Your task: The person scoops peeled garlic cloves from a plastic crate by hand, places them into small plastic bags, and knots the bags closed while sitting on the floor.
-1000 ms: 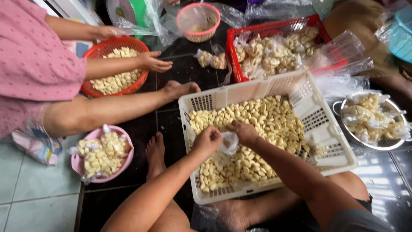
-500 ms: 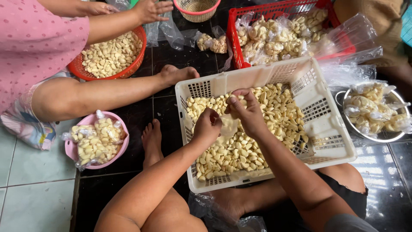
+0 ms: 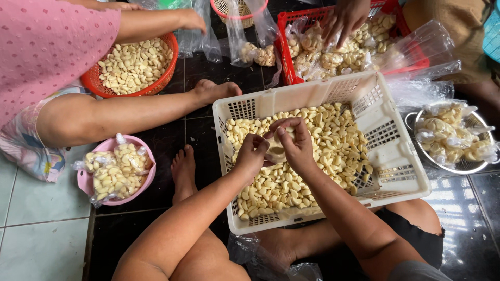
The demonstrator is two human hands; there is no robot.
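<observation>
**K:** Over the white crate (image 3: 388, 151), both hands are meeting at centre frame. Left hand (image 3: 253, 154) and right hand (image 3: 295, 145) are pinching one small clear bag (image 3: 276, 151) between them, fingers curled tight on it, just above the peeled garlic cloves (image 3: 333, 140).

**M:** Bag contents?

**K:** Pale cloves are showing through, mostly hidden by fingers. Can't tell how full it's getting.

**M:** Where's the crate sitting?

**K:** It's resting across the person's lap, on the dark tiled floor (image 3: 203, 130). It's rectangular, slotted walls, cloves are covering the bottom.

**M:** Other packages around?

**K:** Pink bowl (image 3: 86, 179) at left is holding several filled clear bags with knotted tops. Round metal strainer (image 3: 458, 167) at right is holding more of the same. Red crate (image 3: 286, 49) at the top is carrying filled bags too; a co-worker's hand (image 3: 344, 21) is reaching into it. One loose filled bag (image 3: 258, 53) is lying on the floor just beside that red crate.

**M:** Anything unbagged?

**K:** Red round basket (image 3: 166, 78) top left is holding loose cloves. A person in a pink shirt (image 3: 47, 47) is sitting beside it, forearm stretching over it. Small pink basket (image 3: 224, 10) is sitting at the top edge, clear plastic draping over it.

**M:** Labels?

**K:** Bags are reading plain and transparent wherever I'm looking.
</observation>
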